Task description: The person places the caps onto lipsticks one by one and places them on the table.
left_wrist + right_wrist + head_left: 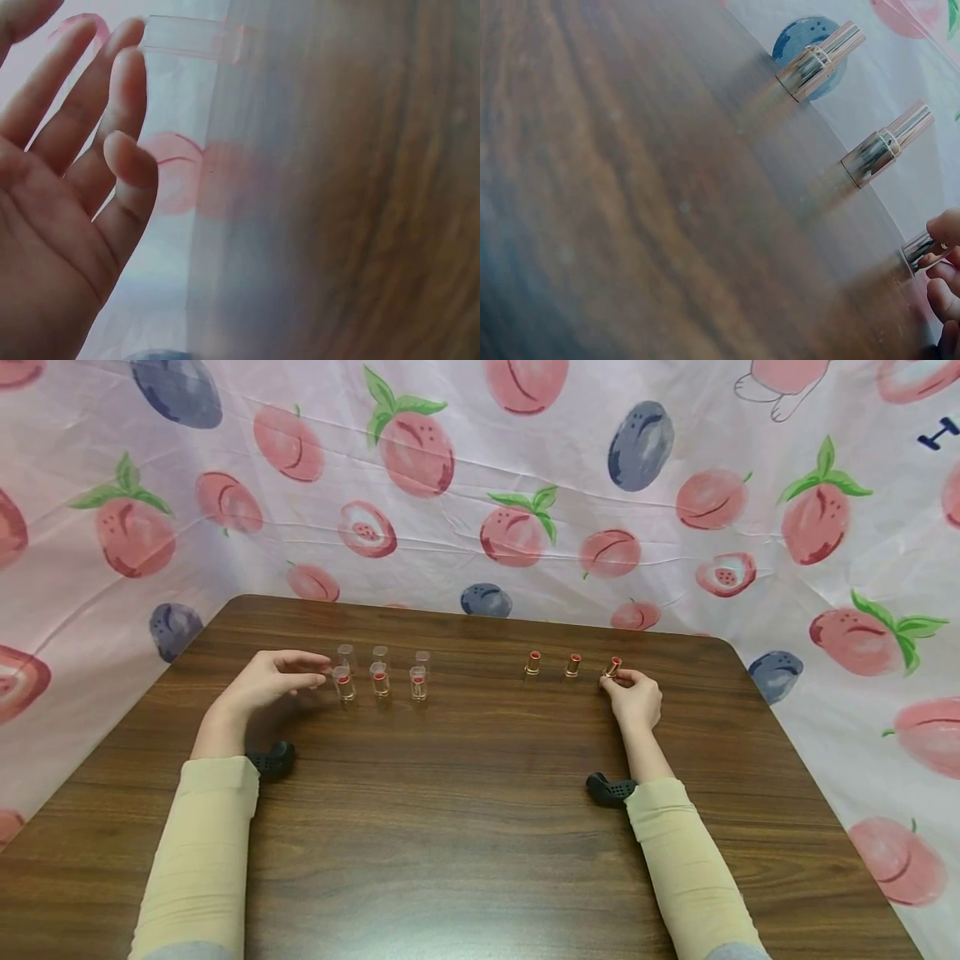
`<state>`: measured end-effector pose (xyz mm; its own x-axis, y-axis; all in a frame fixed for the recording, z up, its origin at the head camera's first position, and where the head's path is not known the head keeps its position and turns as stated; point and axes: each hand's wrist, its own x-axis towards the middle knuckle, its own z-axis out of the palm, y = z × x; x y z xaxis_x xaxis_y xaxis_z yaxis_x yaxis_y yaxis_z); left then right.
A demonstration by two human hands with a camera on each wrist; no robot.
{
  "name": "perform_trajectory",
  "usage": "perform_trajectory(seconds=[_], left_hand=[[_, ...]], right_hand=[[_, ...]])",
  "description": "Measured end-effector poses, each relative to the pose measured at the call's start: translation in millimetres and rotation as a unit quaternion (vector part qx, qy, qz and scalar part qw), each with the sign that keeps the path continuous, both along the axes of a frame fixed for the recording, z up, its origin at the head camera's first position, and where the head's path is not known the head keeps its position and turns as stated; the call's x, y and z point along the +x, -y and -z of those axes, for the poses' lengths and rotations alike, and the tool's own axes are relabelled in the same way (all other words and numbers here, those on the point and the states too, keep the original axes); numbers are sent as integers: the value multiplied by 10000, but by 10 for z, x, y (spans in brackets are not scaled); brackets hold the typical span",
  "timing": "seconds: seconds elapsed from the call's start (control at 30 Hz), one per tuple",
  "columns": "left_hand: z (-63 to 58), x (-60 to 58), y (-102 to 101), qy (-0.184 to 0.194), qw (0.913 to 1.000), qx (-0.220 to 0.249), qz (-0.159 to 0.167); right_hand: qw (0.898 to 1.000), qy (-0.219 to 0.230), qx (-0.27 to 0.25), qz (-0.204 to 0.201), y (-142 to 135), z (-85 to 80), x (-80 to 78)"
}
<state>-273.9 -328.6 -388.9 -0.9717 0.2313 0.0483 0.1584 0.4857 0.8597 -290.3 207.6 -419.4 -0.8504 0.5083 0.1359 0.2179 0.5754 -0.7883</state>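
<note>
My right hand [636, 700] pinches a gold lipstick [614, 665] with a red tip, at the right end of a row. In the right wrist view, thumb and fingers are round this lipstick [917, 252], tilted slightly in the head view. Two more gold lipsticks, one at the row's left end [533, 663] and one in its middle [572, 666], stand upright beside it. My left hand [266, 683], fingers extended and apart, is beside a front-row capped lipstick [343, 685]. Its fingertips overlap a clear cap [187, 37] in the left wrist view.
Two more capped lipsticks, one in the middle [380, 682] and one at the right [417, 685], complete the front row. Behind stand clear caps at left [346, 652], middle [381, 654] and right [423, 658]. A fruit-print curtain [450, 543] borders the brown table [450, 827].
</note>
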Motion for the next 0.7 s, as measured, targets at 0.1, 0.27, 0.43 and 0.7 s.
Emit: perform_trajectory(seconds=[0.1, 0.27, 0.43, 0.7], left_hand=[[52, -20, 0, -35, 9997, 113, -198], [100, -67, -31, 85, 9978, 432, -500], [109, -148, -56, 136, 9961, 453, -740], [102, -298, -95, 346, 9983, 72, -456]], right_hand=[[9999, -60, -85, 5, 10, -3, 9], [9995, -251, -183, 88, 7, -1, 28], [9991, -321, -261, 83, -17, -16, 74], [9980, -519, -324, -139, -75, -8, 168]])
